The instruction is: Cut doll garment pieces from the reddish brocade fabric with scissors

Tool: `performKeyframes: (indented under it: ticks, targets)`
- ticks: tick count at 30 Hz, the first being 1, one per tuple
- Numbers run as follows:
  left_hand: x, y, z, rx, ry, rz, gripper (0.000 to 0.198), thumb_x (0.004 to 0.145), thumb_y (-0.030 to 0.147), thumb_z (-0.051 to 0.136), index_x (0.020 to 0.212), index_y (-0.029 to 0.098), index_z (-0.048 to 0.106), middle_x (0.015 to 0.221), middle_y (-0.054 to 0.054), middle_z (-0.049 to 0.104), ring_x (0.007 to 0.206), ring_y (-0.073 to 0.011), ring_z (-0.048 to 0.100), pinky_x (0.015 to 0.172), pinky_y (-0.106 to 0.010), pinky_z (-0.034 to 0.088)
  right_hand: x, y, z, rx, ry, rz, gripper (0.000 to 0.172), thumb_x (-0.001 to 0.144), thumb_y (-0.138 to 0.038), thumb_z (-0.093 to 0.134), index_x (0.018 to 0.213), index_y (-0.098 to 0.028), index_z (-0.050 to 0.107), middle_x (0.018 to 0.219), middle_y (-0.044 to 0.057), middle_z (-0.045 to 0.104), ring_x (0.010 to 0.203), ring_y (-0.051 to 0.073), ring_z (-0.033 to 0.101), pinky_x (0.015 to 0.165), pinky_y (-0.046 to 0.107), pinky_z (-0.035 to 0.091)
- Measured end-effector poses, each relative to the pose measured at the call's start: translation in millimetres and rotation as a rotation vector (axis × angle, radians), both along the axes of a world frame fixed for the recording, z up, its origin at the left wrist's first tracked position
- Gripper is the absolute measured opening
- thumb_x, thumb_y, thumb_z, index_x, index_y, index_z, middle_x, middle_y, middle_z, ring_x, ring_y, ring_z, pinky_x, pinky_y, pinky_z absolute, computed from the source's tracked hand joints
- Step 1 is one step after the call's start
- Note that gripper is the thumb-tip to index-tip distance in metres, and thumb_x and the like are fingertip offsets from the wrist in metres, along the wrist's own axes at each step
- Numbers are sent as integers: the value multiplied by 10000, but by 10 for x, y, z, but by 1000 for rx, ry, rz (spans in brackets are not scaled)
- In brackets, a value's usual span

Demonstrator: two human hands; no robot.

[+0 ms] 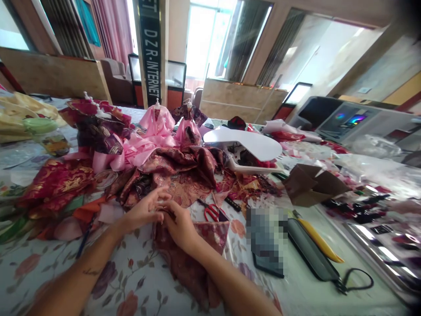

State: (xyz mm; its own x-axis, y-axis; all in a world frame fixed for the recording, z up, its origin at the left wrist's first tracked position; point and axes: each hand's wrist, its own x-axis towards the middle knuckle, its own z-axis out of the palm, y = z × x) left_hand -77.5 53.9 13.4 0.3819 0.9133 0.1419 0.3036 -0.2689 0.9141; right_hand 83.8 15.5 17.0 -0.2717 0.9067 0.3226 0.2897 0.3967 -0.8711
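My left hand (pixel 144 211) and my right hand (pixel 180 226) meet at the fingertips above the table. The fingers of my left hand are bent in towards the right one; whatever lies between the tips is hidden. My right hand is closed at the upper left corner of a maroon brocade cloth (pixel 194 272), which hangs down under that wrist. Beside the cloth's upper edge lie red-handled scissors (pixel 212 213). Beyond my fingers is a larger heap of rust-coloured brocade (pixel 184 184).
Dolls in pink gowns (pixel 157 120) stand behind the brocade. A white tray (pixel 241 166) holds small items under a white sheet (pixel 246 142). To the right lie an open cardboard box (pixel 312 184), a dark pouch (pixel 309 248) and a yellow-handled tool (pixel 320 239). A pencil (pixel 86 237) is left.
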Motion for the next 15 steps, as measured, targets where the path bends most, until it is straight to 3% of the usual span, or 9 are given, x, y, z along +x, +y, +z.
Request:
performKeyframes:
  ticks: [2,3,5,7,8,9,11,13,15]
  targets:
    - [71,-87,-57,-117,-82,-185,935,586,500,781,1384,211,389,1243,-98,606,1129,-278,567,924,-370,475,14,-15,-6,-11,54,-40,194,875,-173,466,998,-229,606,895,25,706,797,180,676,720,278,526]
    - [96,-111,-75,-162,-104,-237,878,599,456,791,1362,214,429,1227,-90,616,1125,-276,566,935,-376,468,47,-20,-2,-17,75,-60,190,889,-195,460,1021,-225,594,899,31,703,785,176,674,708,277,530]
    - [105,-123,-91,-223,-115,-229,557,675,407,750,1171,191,618,1056,-67,690,998,-257,621,888,-378,488,183,-24,25,0,56,-98,226,879,-239,514,1098,-223,570,949,49,696,825,184,666,734,293,527]
    - [52,-95,-98,-245,-138,-135,309,712,400,716,908,162,721,881,-59,714,867,-240,646,834,-372,502,410,-20,77,51,-66,-122,400,806,-282,637,1190,-225,542,1065,76,672,959,219,628,839,338,490]
    - [9,-69,-105,-244,-161,-61,273,707,407,716,826,161,727,846,-56,713,847,-236,645,830,-369,500,547,-17,105,55,-162,-107,500,754,-307,695,1220,-222,534,1120,90,652,1021,245,599,879,364,461]
    - [-40,-38,-115,-230,-189,21,270,697,421,718,790,168,723,846,-53,711,858,-236,641,841,-366,493,691,-14,131,11,-251,-74,495,744,-324,705,1206,-229,554,1069,76,668,981,244,604,846,356,460]
    - [-139,33,-137,-188,-247,172,292,697,461,698,810,192,710,890,-44,709,922,-237,627,888,-363,469,962,-15,161,-135,-375,13,337,762,-346,683,1070,-221,622,883,28,677,794,198,610,693,284,445]
    - [-222,109,-146,-160,-295,289,312,681,484,694,808,200,699,910,-43,710,966,-243,617,914,-358,454,1170,-28,163,-222,-434,62,137,738,-297,691,798,-187,636,662,-22,587,627,144,528,571,235,367]
    - [-291,184,-125,-140,-327,363,313,626,471,726,758,190,691,914,-53,714,989,-258,612,923,-356,448,1295,-52,152,-249,-432,82,173,734,-234,669,626,-171,550,579,-44,490,565,110,442,530,222,307]
